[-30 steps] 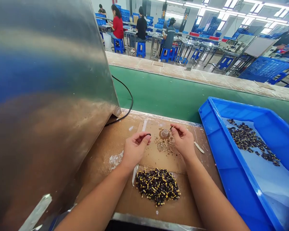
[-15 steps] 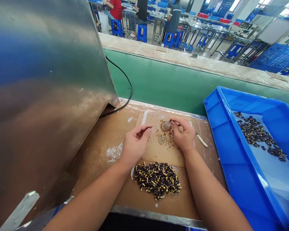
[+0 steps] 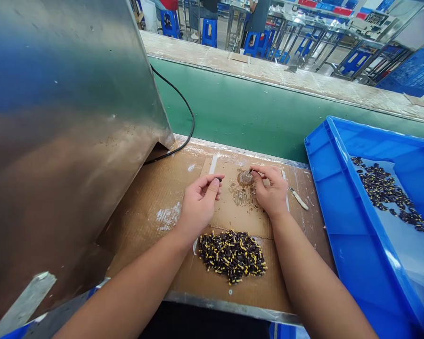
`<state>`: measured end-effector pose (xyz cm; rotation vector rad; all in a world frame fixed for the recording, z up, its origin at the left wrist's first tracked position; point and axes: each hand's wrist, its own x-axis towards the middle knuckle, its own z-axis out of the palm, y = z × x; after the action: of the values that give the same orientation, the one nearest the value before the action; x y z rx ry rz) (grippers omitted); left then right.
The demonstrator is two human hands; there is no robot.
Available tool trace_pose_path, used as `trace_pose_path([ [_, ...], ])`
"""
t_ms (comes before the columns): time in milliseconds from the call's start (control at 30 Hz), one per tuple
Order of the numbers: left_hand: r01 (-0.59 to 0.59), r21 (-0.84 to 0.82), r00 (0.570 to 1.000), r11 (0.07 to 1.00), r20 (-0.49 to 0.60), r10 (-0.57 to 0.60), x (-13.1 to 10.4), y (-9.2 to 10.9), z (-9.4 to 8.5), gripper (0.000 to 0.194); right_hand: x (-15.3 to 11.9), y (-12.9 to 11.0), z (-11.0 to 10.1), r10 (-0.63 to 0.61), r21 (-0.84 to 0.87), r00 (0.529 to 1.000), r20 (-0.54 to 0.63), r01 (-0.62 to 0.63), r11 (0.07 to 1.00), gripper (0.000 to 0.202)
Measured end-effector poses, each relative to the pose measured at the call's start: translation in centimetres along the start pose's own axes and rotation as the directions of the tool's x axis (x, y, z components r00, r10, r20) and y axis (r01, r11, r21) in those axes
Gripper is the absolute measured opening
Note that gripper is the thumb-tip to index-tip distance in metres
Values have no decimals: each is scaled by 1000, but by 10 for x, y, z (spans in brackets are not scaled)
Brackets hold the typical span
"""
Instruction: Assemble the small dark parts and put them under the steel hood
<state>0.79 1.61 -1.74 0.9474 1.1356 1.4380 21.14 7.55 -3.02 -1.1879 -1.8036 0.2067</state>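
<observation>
My left hand (image 3: 200, 200) is closed in a pinch over the cardboard, with a small dark piece (image 3: 219, 179) showing at the thumb and fingertip. To its right my right hand (image 3: 273, 190) pinches something thin and dark, too small to name, at the edge of a small clear round dish (image 3: 246, 177). Brown smears surround the dish, and a striped round mark (image 3: 240, 198) lies just below it. Nearer to me, between my forearms, is a heap of small dark pieces with yellow ends (image 3: 232, 256).
A blue bin (image 3: 353, 202) on the right holds similar pieces (image 3: 388, 190) on white sheeting. Beside my right hand lies a pale-handled tool (image 3: 298, 198). A large metal housing (image 3: 70, 141) stands left, with a black cable (image 3: 189, 110) behind. People sit beyond the green wall (image 3: 233, 108).
The camera view has tipped down slightly, so the scene sits higher. The dark piece in my left fingers shows more clearly. My right hand stays by the dish.
</observation>
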Motion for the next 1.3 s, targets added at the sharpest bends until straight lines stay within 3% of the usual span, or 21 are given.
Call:
trace_pose_path([
  [400,4,15,1000,1000,5,-4,-1,-1,-1,21,-1,-1,2,-8,-21,1000,-20,8,1000,19],
  [633,0,-15,1000,1000,5,0,-1,2,0,21,-3,-2,2,93,-41,981,-169,-101,994,17],
  [833,67,-188,998,980,21,-64,-3,5,3,23,-4,-1,2,130,-55,980,-148,-139,989,17],
  [1033,216,-457,973,863,33,-227,3,6,3,26,-5,1,1,205,-56,966,-160,-216,975,19],
  [1300,272,-549,953,791,42,-299,2,11,3,17,-7,3,2,263,-66,949,-174,-277,958,18],
])
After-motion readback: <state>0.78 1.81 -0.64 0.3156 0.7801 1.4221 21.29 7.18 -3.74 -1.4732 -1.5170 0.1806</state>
